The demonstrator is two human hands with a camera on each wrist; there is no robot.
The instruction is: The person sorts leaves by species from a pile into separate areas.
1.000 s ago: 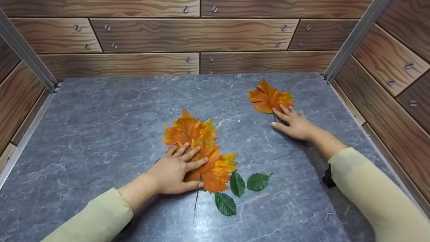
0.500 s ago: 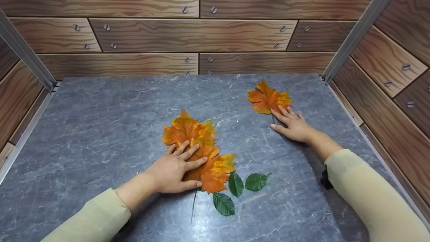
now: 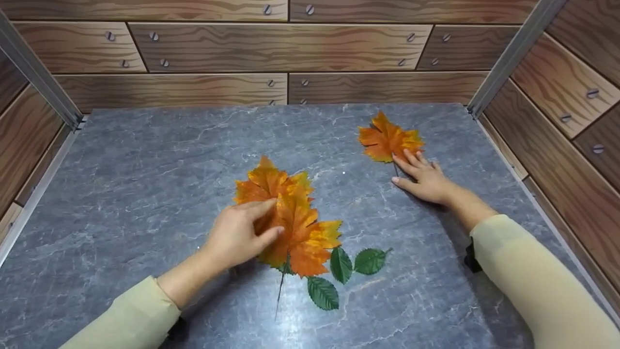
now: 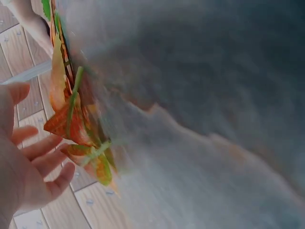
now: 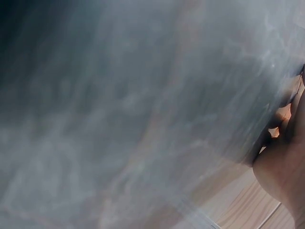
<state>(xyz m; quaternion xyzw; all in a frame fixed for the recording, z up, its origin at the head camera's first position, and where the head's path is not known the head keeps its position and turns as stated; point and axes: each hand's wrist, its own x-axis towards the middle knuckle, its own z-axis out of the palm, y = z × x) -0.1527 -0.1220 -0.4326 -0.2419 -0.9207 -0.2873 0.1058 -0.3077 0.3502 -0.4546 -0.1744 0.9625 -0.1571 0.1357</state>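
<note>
Overlapping orange and yellow artificial maple leaves point(image 3: 302, 237) lie near the middle of the grey marbled table point(image 3: 160, 160), a thin dark stem reaching toward the front. My left hand point(image 3: 237, 235) hovers over their left side, fingers bent loosely and thumb apart. In the left wrist view, that hand point(image 4: 31, 167) has its fingers spread beside the leaf edges point(image 4: 71, 119), gripping nothing. At the far right, my right hand point(image 3: 424, 179) lies with straight fingers on the lower edge of a single orange maple leaf point(image 3: 387, 140). The right wrist view shows only part of this hand point(image 5: 286, 157).
Green serrated leaves lie to the right of the central pile: one in front point(image 3: 323, 293), one upright point(image 3: 341, 265) and one farther right point(image 3: 370, 261). Wood-patterned panels point(image 3: 281, 48) and metal posts point(image 3: 508, 58) enclose the table.
My left hand has lifted off the central leaves and drawn back slightly left, its spread fingers now bending together. The right hand and the leaf under it have stayed in place.
</note>
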